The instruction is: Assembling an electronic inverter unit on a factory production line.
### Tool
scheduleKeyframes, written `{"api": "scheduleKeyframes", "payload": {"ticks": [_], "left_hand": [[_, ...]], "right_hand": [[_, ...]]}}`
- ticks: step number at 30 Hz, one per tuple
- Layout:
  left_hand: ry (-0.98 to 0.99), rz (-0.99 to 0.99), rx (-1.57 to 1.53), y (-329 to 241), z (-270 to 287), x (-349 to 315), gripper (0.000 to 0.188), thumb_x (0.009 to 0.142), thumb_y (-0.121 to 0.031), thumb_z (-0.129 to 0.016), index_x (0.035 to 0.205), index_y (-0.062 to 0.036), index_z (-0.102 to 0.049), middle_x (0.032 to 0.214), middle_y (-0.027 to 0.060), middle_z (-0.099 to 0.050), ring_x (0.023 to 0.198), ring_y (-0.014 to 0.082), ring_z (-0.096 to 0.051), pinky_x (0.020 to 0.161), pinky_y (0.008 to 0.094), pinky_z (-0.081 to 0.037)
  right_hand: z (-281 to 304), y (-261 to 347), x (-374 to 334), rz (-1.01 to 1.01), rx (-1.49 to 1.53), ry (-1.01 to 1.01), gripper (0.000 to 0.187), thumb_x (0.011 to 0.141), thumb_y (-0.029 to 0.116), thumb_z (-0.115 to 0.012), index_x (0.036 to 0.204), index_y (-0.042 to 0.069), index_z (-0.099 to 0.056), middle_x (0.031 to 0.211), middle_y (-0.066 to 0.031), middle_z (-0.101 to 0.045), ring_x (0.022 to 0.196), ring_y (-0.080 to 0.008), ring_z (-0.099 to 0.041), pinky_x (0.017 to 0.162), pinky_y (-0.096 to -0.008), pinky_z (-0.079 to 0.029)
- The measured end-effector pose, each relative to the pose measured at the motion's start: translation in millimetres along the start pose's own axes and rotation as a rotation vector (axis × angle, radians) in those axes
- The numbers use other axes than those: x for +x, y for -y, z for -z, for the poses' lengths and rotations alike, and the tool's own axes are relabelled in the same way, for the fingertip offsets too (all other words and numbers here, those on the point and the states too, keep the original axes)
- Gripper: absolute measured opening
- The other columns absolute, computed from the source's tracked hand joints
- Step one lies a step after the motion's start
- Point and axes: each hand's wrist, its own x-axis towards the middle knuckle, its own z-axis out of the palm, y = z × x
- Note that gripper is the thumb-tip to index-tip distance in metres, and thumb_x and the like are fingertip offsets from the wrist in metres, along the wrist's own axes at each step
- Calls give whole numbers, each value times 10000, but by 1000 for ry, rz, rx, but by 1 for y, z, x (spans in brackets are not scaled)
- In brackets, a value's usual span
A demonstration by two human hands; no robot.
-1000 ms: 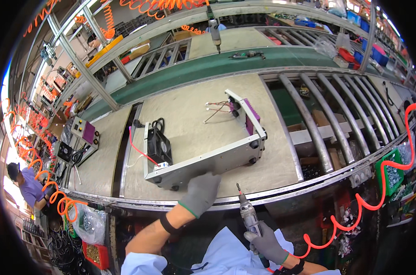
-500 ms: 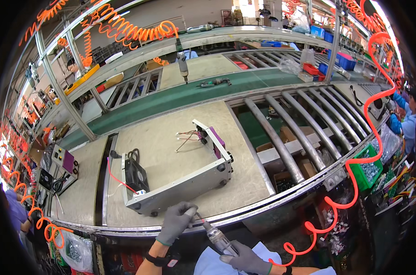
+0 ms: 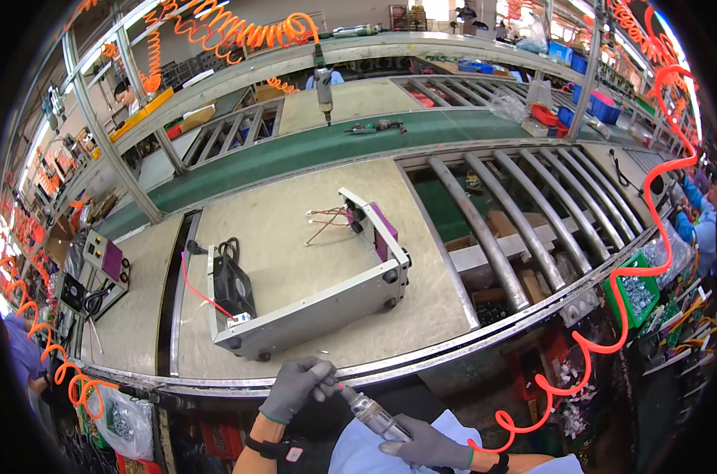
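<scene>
My right hand point(image 3: 431, 444), in a grey glove, is wrapped round the body of an air screwdriver point(image 3: 374, 415), whose tip points up and left. My left hand point(image 3: 295, 387), gloved too, has its fingers pinched together right at that tip; what they hold is too small to make out. Just beyond both hands an open metal chassis point(image 3: 319, 312) lies on the worktop. It carries a black fan point(image 3: 233, 294) on its left panel and a purple part point(image 3: 378, 229) on its right. Loose thin wires point(image 3: 327, 217) stick out from the right panel.
A red coiled air hose point(image 3: 560, 387) hangs at the right. Metal rollers point(image 3: 485, 229) adjoin the worktop point(image 3: 295, 201). Another unit point(image 3: 105, 272) stands at the left. A screwdriver point(image 3: 324, 91) hangs over the green belt point(image 3: 279, 170). A green bin point(image 3: 633, 292) holds small parts; a co-worker point(image 3: 702, 213) is far right.
My left hand's fingers have come slightly lower, close to the screwdriver's tip. The screwdriver stays in my right hand. The view has shifted a little.
</scene>
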Motion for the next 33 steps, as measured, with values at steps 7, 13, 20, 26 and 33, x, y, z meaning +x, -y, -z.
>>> {"api": "scheduleKeyframes", "payload": {"ticks": [7,13,20,26,33], "left_hand": [[17,-53,38,7,0,1,272,981,-215,-593,960,46,-664,785,87,-677,558,102,-609,476,211,-469],[-25,-84,-7,11,-18,10,312,1024,-261,-561,996,31,-669,783,70,-669,573,88,-603,484,204,-464],[-79,-95,9,8,-21,12,302,1025,-262,-556,1012,21,-661,792,53,-659,579,75,-600,487,193,-459],[57,-61,5,11,-6,18,332,1031,-302,-554,1031,12,-660,787,43,-652,570,65,-587,481,194,-456],[-81,-142,-42,16,-15,9,305,1021,-301,-566,1014,-14,-668,792,51,-645,577,105,-596,496,235,-456]], "right_hand": [[2,-10,6,-75,67,47,410,889,325,-725,1115,48,-523,729,-17,-546,543,-79,-535,479,-255,-452],[-4,-11,9,-59,24,-68,426,874,325,-739,1095,34,-520,747,-30,-552,568,-87,-551,501,-270,-467],[-5,-5,10,-34,-1,-126,434,874,322,-738,1109,27,-523,743,-37,-552,563,-88,-551,488,-270,-464],[0,-2,11,-81,22,-66,431,871,308,-737,1111,16,-529,745,-45,-561,551,-90,-552,483,-270,-466],[-14,0,17,-41,62,-70,412,873,303,-734,1076,14,-523,741,-44,-562,546,-86,-562,469,-260,-458]]}}
